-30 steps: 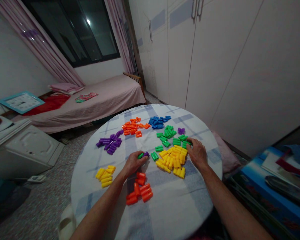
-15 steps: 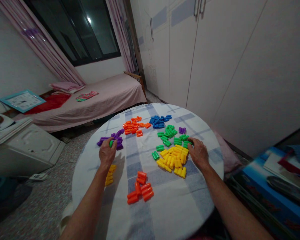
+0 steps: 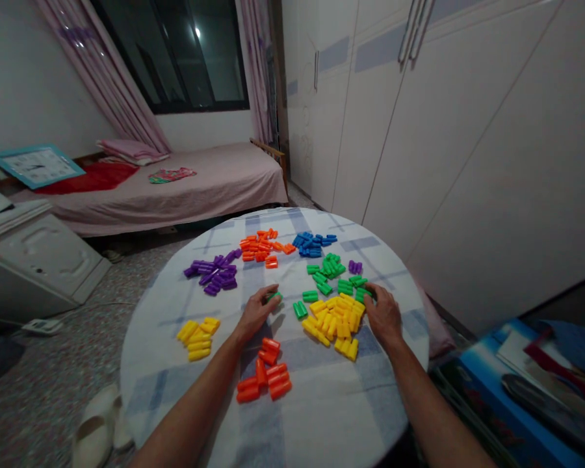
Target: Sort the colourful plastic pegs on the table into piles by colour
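My left hand (image 3: pixel 257 313) is over the middle of the table, its fingers closed round a small green plastic block (image 3: pixel 275 296) that shows at the fingertips. On the right, my right hand (image 3: pixel 384 313) has thumb and fingers bent round the end of another green block (image 3: pixel 363 295), which lies on the table. Several more green blocks (image 3: pixel 331 265) spread between the hands and beyond. A heap of yellow blocks (image 3: pixel 336 318) lies just left of my right hand. Orange-red blocks (image 3: pixel 264 374) lie in front of my left hand, near me.
On the round table's checked cloth (image 3: pixel 322 409) are purple blocks (image 3: pixel 214 272), yellow blocks (image 3: pixel 197 338), orange blocks (image 3: pixel 259 247), blue blocks (image 3: pixel 312 244) and a small purple group (image 3: pixel 355 267). A bed (image 3: pixel 214 175) stands behind, a wardrobe (image 3: pixel 443 149) at right.
My left hand has moved right from the purple pile to the table's middle with the green block. My right hand stays by the green blocks. The view has shifted slightly.
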`<action>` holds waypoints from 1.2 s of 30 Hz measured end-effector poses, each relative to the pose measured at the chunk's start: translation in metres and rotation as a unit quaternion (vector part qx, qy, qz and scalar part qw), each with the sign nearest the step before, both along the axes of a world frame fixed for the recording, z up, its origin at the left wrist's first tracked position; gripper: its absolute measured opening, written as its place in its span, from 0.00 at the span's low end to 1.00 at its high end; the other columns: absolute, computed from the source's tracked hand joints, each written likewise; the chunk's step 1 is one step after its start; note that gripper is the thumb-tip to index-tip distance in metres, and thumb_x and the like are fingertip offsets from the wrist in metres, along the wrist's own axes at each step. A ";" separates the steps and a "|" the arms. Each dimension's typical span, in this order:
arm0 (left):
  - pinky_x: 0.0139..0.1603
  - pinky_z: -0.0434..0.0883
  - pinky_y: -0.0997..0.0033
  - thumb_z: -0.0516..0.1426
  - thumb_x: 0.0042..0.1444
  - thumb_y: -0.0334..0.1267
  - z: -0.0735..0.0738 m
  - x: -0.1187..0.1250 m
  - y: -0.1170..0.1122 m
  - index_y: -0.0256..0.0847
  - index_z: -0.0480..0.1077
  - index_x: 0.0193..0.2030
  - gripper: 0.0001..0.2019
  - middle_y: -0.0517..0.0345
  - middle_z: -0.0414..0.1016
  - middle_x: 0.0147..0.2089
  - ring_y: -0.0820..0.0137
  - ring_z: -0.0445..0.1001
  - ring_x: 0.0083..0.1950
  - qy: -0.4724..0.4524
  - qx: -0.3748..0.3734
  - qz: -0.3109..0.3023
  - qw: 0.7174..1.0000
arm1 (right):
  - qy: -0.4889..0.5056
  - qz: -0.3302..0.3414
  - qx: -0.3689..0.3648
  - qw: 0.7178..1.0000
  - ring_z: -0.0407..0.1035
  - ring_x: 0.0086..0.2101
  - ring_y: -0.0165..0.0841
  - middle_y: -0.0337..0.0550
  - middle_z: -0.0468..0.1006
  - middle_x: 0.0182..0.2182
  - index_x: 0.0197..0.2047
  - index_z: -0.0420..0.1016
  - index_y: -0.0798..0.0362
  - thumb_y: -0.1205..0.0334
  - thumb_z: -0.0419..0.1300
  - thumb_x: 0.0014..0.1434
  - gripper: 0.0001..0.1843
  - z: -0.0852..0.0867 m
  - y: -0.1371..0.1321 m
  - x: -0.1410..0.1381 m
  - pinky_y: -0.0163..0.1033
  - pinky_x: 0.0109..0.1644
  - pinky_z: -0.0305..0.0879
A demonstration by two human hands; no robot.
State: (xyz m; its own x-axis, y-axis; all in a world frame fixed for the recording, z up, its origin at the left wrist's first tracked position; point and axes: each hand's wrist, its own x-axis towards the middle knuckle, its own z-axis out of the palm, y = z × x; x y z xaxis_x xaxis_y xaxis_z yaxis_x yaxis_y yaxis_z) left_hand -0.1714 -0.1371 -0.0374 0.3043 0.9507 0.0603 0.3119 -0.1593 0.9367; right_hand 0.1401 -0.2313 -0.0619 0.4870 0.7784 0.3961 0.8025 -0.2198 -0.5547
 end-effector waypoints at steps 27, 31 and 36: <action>0.35 0.70 0.71 0.54 0.53 0.44 -0.016 -0.003 0.008 0.35 0.74 0.41 0.16 0.53 0.77 0.34 0.69 0.74 0.33 -0.051 0.042 0.047 0.997 | -0.139 0.010 -0.155 0.978 0.64 0.49 0.46 0.55 0.68 0.53 0.54 0.69 0.50 0.61 0.55 0.54 0.23 0.043 0.074 0.003 0.51 0.45 0.64; 0.34 0.69 0.73 0.53 0.53 0.43 -0.017 -0.004 0.010 0.35 0.75 0.41 0.16 0.55 0.77 0.33 0.70 0.73 0.32 -0.029 0.051 0.042 0.997 | -0.104 0.024 -0.168 0.980 0.69 0.43 0.40 0.53 0.72 0.48 0.53 0.72 0.51 0.60 0.57 0.52 0.24 0.030 0.090 0.032 0.43 0.42 0.64; 0.34 0.68 0.74 0.53 0.53 0.43 -0.017 -0.004 0.011 0.35 0.75 0.40 0.15 0.55 0.77 0.33 0.70 0.73 0.33 -0.021 0.050 0.039 0.998 | -0.099 0.024 -0.164 0.981 0.71 0.38 0.37 0.47 0.77 0.38 0.48 0.76 0.51 0.61 0.58 0.50 0.20 0.032 0.097 0.050 0.39 0.39 0.64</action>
